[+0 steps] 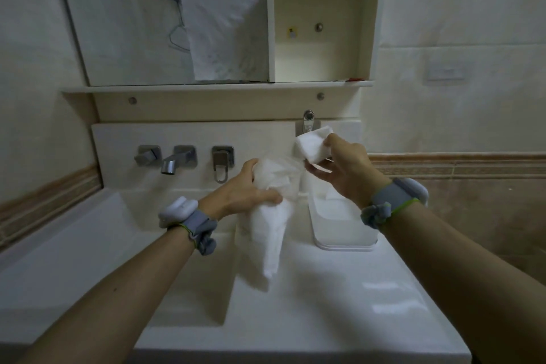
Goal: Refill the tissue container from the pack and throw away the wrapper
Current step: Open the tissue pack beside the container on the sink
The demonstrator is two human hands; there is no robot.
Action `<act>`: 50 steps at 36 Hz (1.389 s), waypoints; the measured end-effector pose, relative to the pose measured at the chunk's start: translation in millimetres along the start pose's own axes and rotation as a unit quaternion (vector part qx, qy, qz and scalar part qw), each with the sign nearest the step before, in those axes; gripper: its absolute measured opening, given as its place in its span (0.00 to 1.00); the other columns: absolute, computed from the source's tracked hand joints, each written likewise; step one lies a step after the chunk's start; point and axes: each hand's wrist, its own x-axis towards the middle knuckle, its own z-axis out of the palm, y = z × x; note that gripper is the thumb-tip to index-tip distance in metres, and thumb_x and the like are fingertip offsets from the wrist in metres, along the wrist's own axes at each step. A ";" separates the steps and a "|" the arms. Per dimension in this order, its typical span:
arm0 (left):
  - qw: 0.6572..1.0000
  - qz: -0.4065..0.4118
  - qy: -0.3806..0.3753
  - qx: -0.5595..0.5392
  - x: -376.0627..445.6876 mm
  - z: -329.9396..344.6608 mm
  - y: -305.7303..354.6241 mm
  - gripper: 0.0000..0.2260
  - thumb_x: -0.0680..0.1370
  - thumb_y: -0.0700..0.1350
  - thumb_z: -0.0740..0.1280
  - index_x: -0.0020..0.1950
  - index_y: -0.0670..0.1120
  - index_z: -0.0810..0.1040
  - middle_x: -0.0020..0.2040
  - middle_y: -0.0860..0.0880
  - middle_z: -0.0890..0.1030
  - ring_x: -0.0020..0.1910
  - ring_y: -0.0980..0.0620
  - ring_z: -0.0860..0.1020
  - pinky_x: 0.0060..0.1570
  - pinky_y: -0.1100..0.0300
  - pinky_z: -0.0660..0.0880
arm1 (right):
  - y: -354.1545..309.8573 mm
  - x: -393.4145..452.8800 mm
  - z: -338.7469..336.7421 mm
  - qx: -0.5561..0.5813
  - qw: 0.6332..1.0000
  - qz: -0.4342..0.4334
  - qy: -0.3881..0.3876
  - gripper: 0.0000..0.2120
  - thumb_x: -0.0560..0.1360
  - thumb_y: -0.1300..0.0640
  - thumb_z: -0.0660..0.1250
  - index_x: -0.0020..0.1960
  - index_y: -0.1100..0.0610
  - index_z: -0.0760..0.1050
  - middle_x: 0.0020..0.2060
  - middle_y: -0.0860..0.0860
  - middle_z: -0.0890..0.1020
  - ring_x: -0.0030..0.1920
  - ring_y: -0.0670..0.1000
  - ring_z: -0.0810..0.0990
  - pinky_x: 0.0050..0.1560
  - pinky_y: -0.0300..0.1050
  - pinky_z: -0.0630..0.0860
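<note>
My left hand [246,186] grips the crumpled plastic wrapper [273,216] of the tissue pack, which hangs down over the counter. My right hand [344,167] holds a white stack of tissues [313,145] just above and to the right of the wrapper's open top. Below the right hand stands the white tissue container [342,233], open on top, with some white tissue inside. Both wrists wear grey bands.
A white sink basin [74,245] lies at the left under a wall faucet [174,159] with two handles. A white counter [325,304] carries the container. Above are a shelf [215,87], a mirror and an open white cabinet box [322,29].
</note>
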 end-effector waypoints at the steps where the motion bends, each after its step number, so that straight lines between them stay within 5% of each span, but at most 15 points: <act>1: 1.000 -0.011 0.018 0.015 1.5 -0.3 0.0 0.45 0.67 0.56 0.76 0.76 0.53 0.52 0.63 0.50 0.71 0.57 0.48 0.75 0.55 0.54 0.73 | 0.0 1.4 -2.8 -0.005 1.000 -0.004 0.009 0.04 0.79 0.62 0.62 0.49 0.64 0.72 0.48 0.60 0.77 0.47 0.59 0.80 0.49 0.57 0.82; 5: 0.989 -0.059 0.080 0.106 3.6 -1.9 1.0 0.50 0.64 0.63 0.70 0.76 0.45 0.49 0.65 0.47 0.73 0.58 0.45 0.76 0.58 0.50 0.75 | 2.5 3.2 -14.3 -0.115 0.993 -0.014 -0.003 0.04 0.78 0.62 0.64 0.49 0.62 0.72 0.49 0.59 0.76 0.50 0.58 0.78 0.43 0.52 0.82; 10: 0.966 -0.144 0.063 0.204 3.5 8.5 8.5 0.54 0.70 0.64 0.68 0.78 0.45 0.33 0.78 0.38 0.54 0.72 0.37 0.65 0.65 0.52 0.69 | 9.4 -2.7 -25.8 -0.258 0.963 0.008 -0.076 0.09 0.77 0.64 0.66 0.56 0.65 0.72 0.52 0.61 0.76 0.48 0.59 0.78 0.38 0.49 0.81; 13: 0.960 -0.160 0.052 0.224 3.1 19.8 14.6 0.54 0.70 0.65 0.68 0.78 0.45 0.34 0.77 0.37 0.51 0.73 0.37 0.62 0.66 0.51 0.67 | 15.4 -5.4 -29.3 -0.299 0.949 0.003 -0.106 0.11 0.76 0.64 0.68 0.57 0.63 0.72 0.54 0.61 0.77 0.48 0.58 0.79 0.33 0.44 0.81; 17: 0.956 -0.164 0.045 0.237 4.5 35.4 17.3 0.52 0.71 0.65 0.67 0.78 0.44 0.36 0.76 0.37 0.52 0.72 0.37 0.63 0.62 0.52 0.67 | 23.6 -0.7 -38.4 -0.401 0.907 -0.088 -0.095 0.17 0.75 0.59 0.71 0.62 0.62 0.74 0.49 0.57 0.81 0.46 0.59 0.83 0.41 0.49 0.83; 21: 0.958 -0.151 0.069 0.236 8.3 49.6 13.2 0.50 0.71 0.65 0.66 0.78 0.41 0.42 0.74 0.38 0.57 0.69 0.36 0.65 0.62 0.50 0.67 | 27.7 1.7 -43.2 -0.447 0.877 -0.156 -0.086 0.14 0.75 0.56 0.70 0.59 0.60 0.78 0.41 0.52 0.82 0.33 0.47 0.79 0.26 0.34 0.71; 31: 0.958 -0.133 0.074 0.243 8.9 50.8 15.1 0.39 0.73 0.66 0.63 0.76 0.44 0.58 0.72 0.41 0.62 0.71 0.38 0.62 0.66 0.48 0.63 | 33.4 5.9 -58.8 -0.470 0.863 -0.117 -0.141 0.16 0.79 0.62 0.61 0.67 0.59 0.71 0.52 0.55 0.79 0.37 0.48 0.77 0.31 0.35 0.74; 35: 0.978 0.038 0.145 0.143 10.9 44.7 28.0 0.20 0.78 0.60 0.60 0.60 0.48 0.77 0.62 0.47 0.77 0.62 0.42 0.74 0.61 0.50 0.70 | 30.8 9.7 -61.3 -0.463 0.864 -0.136 -0.144 0.15 0.79 0.62 0.63 0.66 0.57 0.71 0.54 0.54 0.79 0.42 0.48 0.78 0.33 0.33 0.72; 39: 0.991 0.108 0.070 0.022 7.0 50.6 42.0 0.19 0.78 0.62 0.61 0.57 0.49 0.78 0.50 0.53 0.81 0.48 0.55 0.79 0.43 0.64 0.71 | 26.5 10.8 -60.7 -0.438 0.874 -0.158 -0.140 0.13 0.78 0.58 0.66 0.62 0.56 0.73 0.52 0.51 0.79 0.46 0.47 0.79 0.36 0.33 0.74; 44: 0.987 0.113 0.081 -0.075 14.1 60.5 43.8 0.17 0.77 0.50 0.70 0.62 0.43 0.75 0.52 0.47 0.84 0.45 0.54 0.81 0.35 0.70 0.73 | 18.9 11.6 -64.5 -0.370 0.906 -0.146 -0.146 0.11 0.77 0.58 0.68 0.59 0.58 0.78 0.50 0.56 0.82 0.45 0.52 0.80 0.41 0.40 0.77; 47: 0.985 0.081 0.022 -0.147 15.6 59.8 44.9 0.20 0.76 0.48 0.71 0.65 0.42 0.73 0.57 0.46 0.82 0.52 0.50 0.81 0.40 0.65 0.76 | 14.2 10.1 -70.1 -0.305 0.931 -0.100 -0.174 0.11 0.78 0.59 0.67 0.59 0.60 0.78 0.54 0.60 0.81 0.52 0.57 0.81 0.54 0.53 0.79; 50: 0.974 0.064 -0.041 -0.215 17.2 59.2 47.3 0.19 0.76 0.44 0.71 0.65 0.41 0.73 0.58 0.44 0.82 0.55 0.48 0.81 0.46 0.58 0.78 | 11.8 11.6 -76.0 -0.246 0.946 -0.058 -0.202 0.09 0.79 0.61 0.65 0.58 0.59 0.79 0.56 0.61 0.80 0.52 0.57 0.81 0.55 0.53 0.79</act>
